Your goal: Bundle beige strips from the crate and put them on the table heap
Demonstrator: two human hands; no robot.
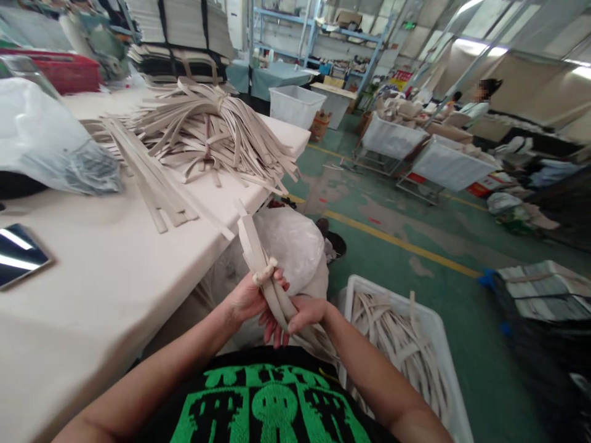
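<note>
In front of my body I hold a small bundle of beige fabric strips (252,243), with a pale tie or finger wrap showing near its middle. My left hand (247,298) is closed round the bundle's middle. Lower down, my right hand (307,314) grips the same strips, thumb on top and fingers underneath. Beside my left arm, a row of loose strips (148,178) lies on the pale table (106,307). A large tied heap of strips (203,123) rests behind them. Below my right arm, a white bin (455,394) holds many more strips.
A clear plastic bag (41,135) and a phone (21,255) lie on the table's left. A white plastic sack (290,240) stands beside the table edge. Carts (392,138) with material stand across the green floor, near a seated person (478,107). Stacked bundles (545,289) sit at right.
</note>
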